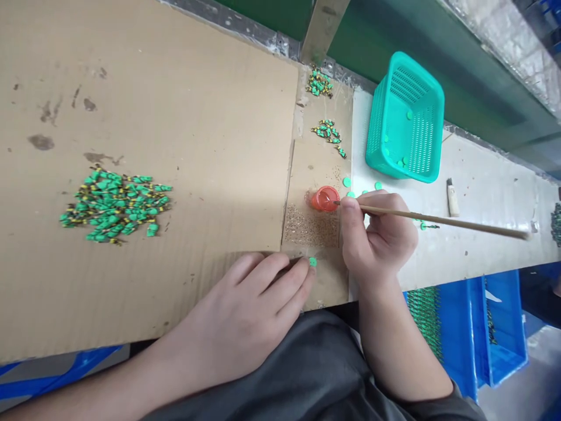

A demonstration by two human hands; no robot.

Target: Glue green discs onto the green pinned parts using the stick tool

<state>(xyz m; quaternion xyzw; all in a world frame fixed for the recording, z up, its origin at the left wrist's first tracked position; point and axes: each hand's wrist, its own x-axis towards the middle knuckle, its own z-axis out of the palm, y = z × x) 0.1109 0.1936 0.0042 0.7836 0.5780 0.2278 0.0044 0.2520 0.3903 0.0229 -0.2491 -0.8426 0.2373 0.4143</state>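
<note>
My right hand (pixel 380 234) is closed round a thin wooden stick (pixel 456 221), its dark tip reaching into a small red cup (pixel 319 202). Some clear liquid seems to lie in the cup. My left hand (pixel 267 292) rests on the cardboard, with a small green disc (pixel 312 262) at its fingertips; the thumb is hidden. Tiny gold-coloured bits (pixel 311 228) are spread between the cup and my left hand. A few more green discs (pixel 347 182) lie beyond my right hand, partly covered by it.
A big pile of small green, yellow and black pieces (pixel 116 204) lies at left. Smaller groups (pixel 319 83) sit at the back. A turquoise basket (pixel 374 137) holds several green discs. A whitish lighter-like object (pixel 452 199) lies at right. Blue crates (pixel 460 327) stand below the table edge.
</note>
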